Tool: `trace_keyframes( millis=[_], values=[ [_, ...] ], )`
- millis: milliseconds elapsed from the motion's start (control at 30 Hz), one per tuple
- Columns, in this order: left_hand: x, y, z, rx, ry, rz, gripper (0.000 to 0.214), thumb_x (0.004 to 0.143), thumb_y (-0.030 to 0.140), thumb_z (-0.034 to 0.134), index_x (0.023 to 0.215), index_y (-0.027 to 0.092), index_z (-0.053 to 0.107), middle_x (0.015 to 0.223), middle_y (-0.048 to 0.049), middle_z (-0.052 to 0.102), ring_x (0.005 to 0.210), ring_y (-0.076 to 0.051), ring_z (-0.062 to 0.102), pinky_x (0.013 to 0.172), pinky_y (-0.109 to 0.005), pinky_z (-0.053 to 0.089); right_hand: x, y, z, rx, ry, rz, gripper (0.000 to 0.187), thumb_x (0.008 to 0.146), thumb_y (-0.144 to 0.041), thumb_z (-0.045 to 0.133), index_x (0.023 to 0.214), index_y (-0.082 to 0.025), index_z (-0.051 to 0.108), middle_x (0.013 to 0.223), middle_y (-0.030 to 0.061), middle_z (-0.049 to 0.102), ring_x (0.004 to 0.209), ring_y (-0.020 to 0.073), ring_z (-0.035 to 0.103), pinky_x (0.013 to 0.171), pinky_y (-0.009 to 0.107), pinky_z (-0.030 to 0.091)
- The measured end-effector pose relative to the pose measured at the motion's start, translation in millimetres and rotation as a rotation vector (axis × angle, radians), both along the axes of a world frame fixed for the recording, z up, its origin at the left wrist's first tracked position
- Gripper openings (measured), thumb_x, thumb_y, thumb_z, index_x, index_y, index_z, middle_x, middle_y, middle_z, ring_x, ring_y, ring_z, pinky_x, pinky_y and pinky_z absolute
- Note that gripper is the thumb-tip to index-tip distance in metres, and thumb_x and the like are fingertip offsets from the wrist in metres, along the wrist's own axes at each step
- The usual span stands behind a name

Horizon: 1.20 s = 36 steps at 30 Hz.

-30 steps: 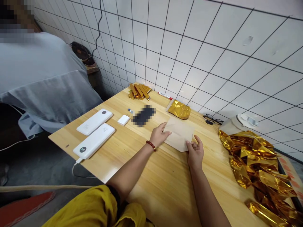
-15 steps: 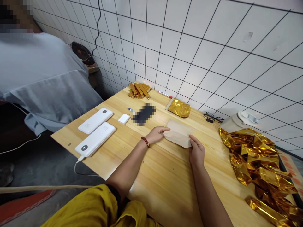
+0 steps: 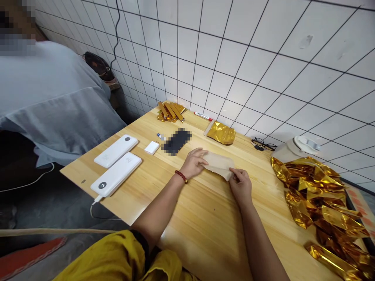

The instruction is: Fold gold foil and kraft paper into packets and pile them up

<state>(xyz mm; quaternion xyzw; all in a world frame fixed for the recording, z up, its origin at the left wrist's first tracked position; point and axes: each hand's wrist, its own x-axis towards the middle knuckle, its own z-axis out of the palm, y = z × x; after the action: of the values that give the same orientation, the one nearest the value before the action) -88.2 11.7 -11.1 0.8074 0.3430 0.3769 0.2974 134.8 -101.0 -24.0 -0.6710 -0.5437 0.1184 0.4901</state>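
Observation:
A tan paper sheet (image 3: 218, 163), folded over into a narrow band, lies near the middle of the wooden table (image 3: 205, 218). My left hand (image 3: 193, 162), with a red bead bracelet on the wrist, pinches the sheet's left end. My right hand (image 3: 240, 186) pinches its near right corner. Both hands are closed on the paper.
Two white power banks (image 3: 116, 162), a small white charger (image 3: 152, 147) and a dark phone (image 3: 176, 141) lie at the left. A gold foil packet (image 3: 223, 133), gold sticks (image 3: 170, 111), a red marker (image 3: 204, 116), glasses (image 3: 263, 146) and crumpled gold foil (image 3: 319, 199) are around. A person in grey (image 3: 49, 101) stands left.
The paper lay flat and wide under both hands; it has been folded toward the far side into a narrower band. Both hands shifted slightly away along with it.

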Motion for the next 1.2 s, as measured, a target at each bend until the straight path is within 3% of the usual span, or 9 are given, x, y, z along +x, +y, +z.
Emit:
trace_keyframes(
  millis=[133,233,333,433,600,800,933,1033,1200],
  values=[
    [3,-4,-0.6,-0.037,0.084,-0.158,0.035,0.061,0.005,0.063,0.086,0.027,0.075,0.107,-0.0032,0.072,0.116,-0.024,0.056,0.108,-0.047,0.029,4,0,-2.9,0.069,-0.232,0.016,0.041,0.072,-0.023,0.060,0.113,-0.024,0.067,0.126,0.0108,0.056,0.114,0.0264,0.054,0.098,0.049,0.043],
    [4,-6,1.0,-0.050,0.135,-0.188,0.037,0.062,0.006,0.062,0.088,0.028,0.074,0.107,-0.0022,0.072,0.118,-0.023,0.056,0.110,-0.046,0.024,4,-1,-2.5,0.049,-0.314,0.081,0.053,0.071,-0.021,0.062,0.124,-0.027,0.059,0.137,0.0094,0.053,0.124,0.0288,0.048,0.102,0.052,0.038],
    [4,-6,3.6,-0.056,0.178,-0.189,0.041,0.056,0.001,0.058,0.083,0.027,0.074,0.108,-0.0020,0.071,0.120,-0.024,0.055,0.109,-0.046,0.023,3,-3,-2.2,-0.031,-0.377,0.175,0.057,0.068,-0.019,0.064,0.124,-0.027,0.058,0.124,0.0088,0.064,0.116,0.0293,0.056,0.099,0.052,0.037],
    [7,-8,5.8,-0.043,0.192,-0.203,0.049,0.053,0.001,0.058,0.091,0.027,0.074,0.114,-0.0026,0.070,0.126,-0.027,0.050,0.110,-0.048,0.021,2,-4,-2.2,-0.052,-0.377,0.225,0.049,0.070,-0.018,0.064,0.118,-0.027,0.060,0.109,0.0065,0.070,0.104,0.0271,0.062,0.097,0.049,0.039],
    [15,-13,7.4,-0.050,0.198,-0.309,0.057,0.054,0.000,0.055,0.098,0.031,0.073,0.108,0.0011,0.072,0.126,-0.026,0.049,0.112,-0.047,0.016,1,-4,-0.5,-0.054,-0.367,0.323,0.045,0.073,-0.017,0.063,0.117,-0.029,0.062,0.113,0.0048,0.070,0.107,0.0250,0.062,0.098,0.047,0.037],
    [14,-7,4.3,-0.068,0.158,-0.156,0.034,0.060,0.005,0.061,0.081,0.028,0.075,0.085,-0.0006,0.074,0.106,-0.022,0.060,0.111,-0.046,0.023,-1,-3,0.9,-0.051,-0.259,0.216,0.027,0.077,-0.028,0.064,0.104,-0.028,0.070,0.098,0.0041,0.074,0.096,0.0244,0.065,0.092,0.044,0.042],
    [12,-4,-0.5,-0.072,0.142,-0.138,0.017,0.066,0.015,0.068,0.074,0.028,0.074,0.078,0.0010,0.073,0.103,-0.020,0.061,0.111,-0.046,0.023,-1,-3,0.6,-0.057,-0.267,0.123,0.024,0.077,-0.035,0.065,0.098,-0.025,0.072,0.093,0.0057,0.075,0.091,0.0254,0.067,0.089,0.044,0.045],
    [12,-3,-2.4,-0.071,0.137,-0.130,0.006,0.068,0.023,0.073,0.072,0.027,0.073,0.077,0.0012,0.072,0.101,-0.019,0.062,0.111,-0.045,0.023,-2,-3,1.7,-0.049,-0.297,0.092,0.023,0.079,-0.039,0.064,0.094,-0.024,0.072,0.089,0.0061,0.076,0.087,0.0250,0.068,0.087,0.043,0.046],
    [10,-3,-0.9,-0.062,0.147,-0.150,0.005,0.077,0.029,0.069,0.080,0.026,0.071,0.086,0.0008,0.071,0.100,-0.017,0.062,0.111,-0.044,0.023,-3,-4,2.6,-0.035,-0.314,0.048,0.023,0.081,-0.042,0.062,0.091,-0.024,0.072,0.086,0.0054,0.076,0.081,0.0238,0.068,0.087,0.043,0.046]
  ],
)
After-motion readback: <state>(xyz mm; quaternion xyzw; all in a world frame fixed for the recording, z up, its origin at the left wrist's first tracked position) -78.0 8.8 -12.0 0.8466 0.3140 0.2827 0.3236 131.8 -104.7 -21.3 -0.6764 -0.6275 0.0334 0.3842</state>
